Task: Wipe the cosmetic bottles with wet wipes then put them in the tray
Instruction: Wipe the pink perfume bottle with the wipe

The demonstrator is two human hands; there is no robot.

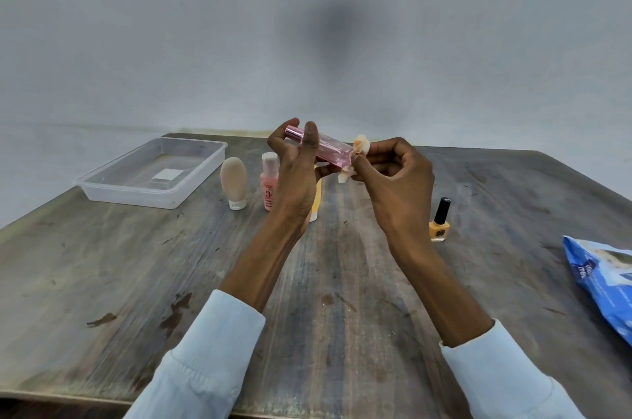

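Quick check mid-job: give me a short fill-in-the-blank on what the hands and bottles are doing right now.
1. The left hand holds the pink bottle up above the ____.
2. The right hand pinches a wet wipe against the pink bottle's ____ end.
3. The clear tray so far holds ____ bottles.
4. The nail polish bottle has a ____ cap.

Missing words: table; right; no; black
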